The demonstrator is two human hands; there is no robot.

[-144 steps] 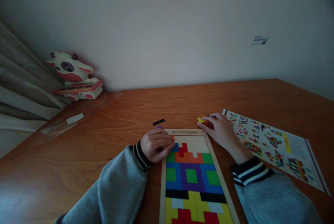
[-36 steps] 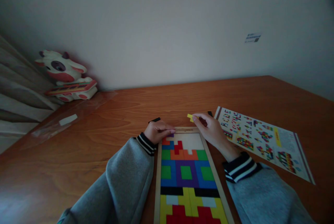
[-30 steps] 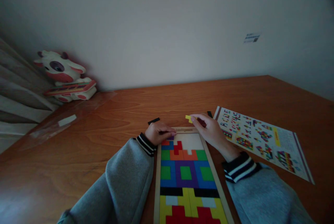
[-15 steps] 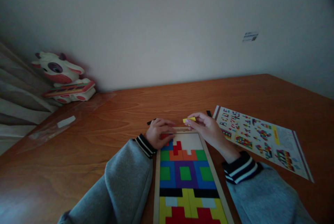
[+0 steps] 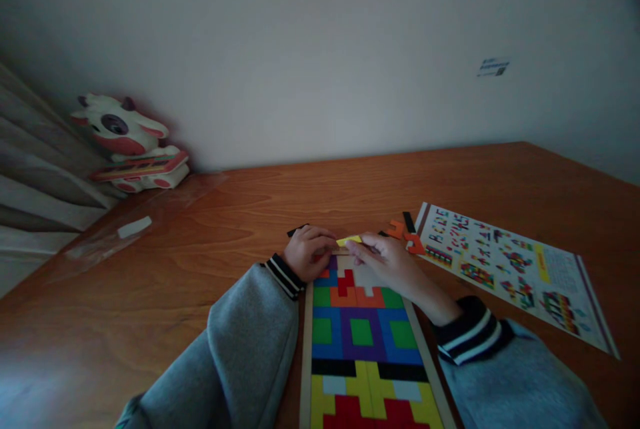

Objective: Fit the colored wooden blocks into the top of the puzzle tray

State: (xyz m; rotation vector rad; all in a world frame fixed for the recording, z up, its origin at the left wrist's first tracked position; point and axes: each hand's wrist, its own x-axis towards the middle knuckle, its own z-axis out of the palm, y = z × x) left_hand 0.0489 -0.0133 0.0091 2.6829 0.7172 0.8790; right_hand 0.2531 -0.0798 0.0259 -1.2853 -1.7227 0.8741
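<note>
A wooden-framed puzzle board lies in front of me, with coloured block pieces fitted in its lower and middle rows and pale bare base near its top. My right hand pinches a thin yellow piece above the board's top edge. My left hand rests at the top left corner, its fingers bent close to the yellow piece's left end; whether they grip anything is hidden. A red piece sits in the board below the hands.
Orange pieces and a black piece lie right of the board, beside a printed pattern sheet. Another black piece is behind my left hand. A toy cow with a keyboard stands at the back left.
My right hand has moved left and down with the yellow piece, bringing it near my left hand. Orange pieces formerly hidden behind the right hand now show. The view has shifted slightly.
</note>
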